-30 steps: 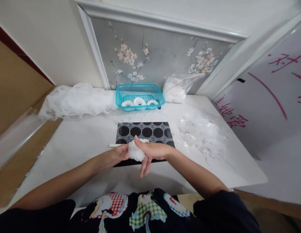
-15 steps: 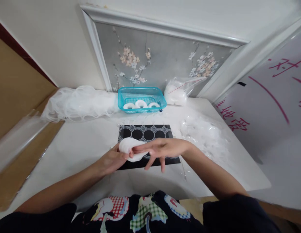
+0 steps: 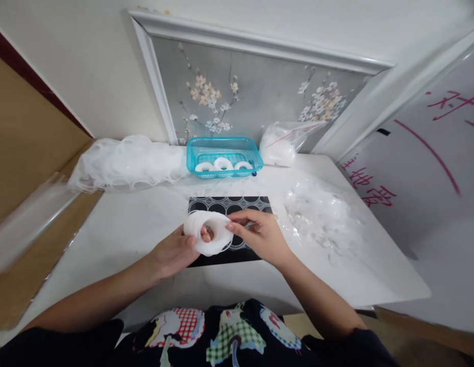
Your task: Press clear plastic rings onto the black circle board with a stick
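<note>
A thick bundle of thin white rings (image 3: 222,237), packed together like a short roll with a round hole through it, is held above a black mat (image 3: 221,259) with circle patterns. My left hand (image 3: 179,250) grips its left side, thumb on the near face and fingertips showing through the hole. On the other side, my right hand (image 3: 259,234) pinches the right rim between thumb and fingers, where a thin ring edge stands slightly apart. Behind the mat, a blue plastic basket (image 3: 225,141) contains three smaller white ring bundles (image 3: 223,163).
A long heap of loose white rings (image 3: 133,160) lies at the back left of the white table (image 3: 118,229). Beside the basket stands a clear zip bag (image 3: 278,145) with white contents. Clear plastic pieces (image 3: 321,209) spread across the right side. A whiteboard (image 3: 424,214) borders the right.
My right hand has drawn its fingers out of the bundle's hole and turned to pinch the right rim. The bundle has turned so its opening shows more.
</note>
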Demonstrator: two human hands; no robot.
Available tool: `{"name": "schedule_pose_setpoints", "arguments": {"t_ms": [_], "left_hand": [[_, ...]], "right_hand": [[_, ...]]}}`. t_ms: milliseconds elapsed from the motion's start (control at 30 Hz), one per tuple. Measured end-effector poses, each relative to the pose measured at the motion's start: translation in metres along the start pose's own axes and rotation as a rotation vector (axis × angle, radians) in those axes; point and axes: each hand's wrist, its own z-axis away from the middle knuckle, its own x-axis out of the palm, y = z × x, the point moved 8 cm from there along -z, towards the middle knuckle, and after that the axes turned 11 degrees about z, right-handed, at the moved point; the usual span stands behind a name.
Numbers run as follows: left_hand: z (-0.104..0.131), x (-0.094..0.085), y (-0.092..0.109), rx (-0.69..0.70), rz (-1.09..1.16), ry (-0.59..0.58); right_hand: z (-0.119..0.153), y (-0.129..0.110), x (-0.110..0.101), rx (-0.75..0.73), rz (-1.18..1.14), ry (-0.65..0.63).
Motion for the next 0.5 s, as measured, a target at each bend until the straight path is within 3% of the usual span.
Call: {"name": "schedule_pose_setpoints", "arguments": {"t_ms": [100,200,300,400,500], "left_hand": [[0.001,0.003,-0.001,0.007,0.105,-0.006],[0.001,-0.009,0.002,0.074,0.047,0.095],[0.0,-0.015,0.006,0.073,-0.099,0.113],[-0.005,-0.007,0.011,-0.008,-0.316,0.011],[-0.011,0.009,0.018,-0.108,-0.562,-0.153]], "right_hand": [[0.001,-0.009,-0.007,-0.096,0.127,0.167],[0.007,-0.01,-0.015,-0.061,0.099,0.253],[0.01,0.002,0.005,0.065,-0.117,-0.011],[0.02,0.009,0.037,0.072,-0.353,-0.276],[0.03,0.014,0.064,0.01,-0.633,-0.358]]}}
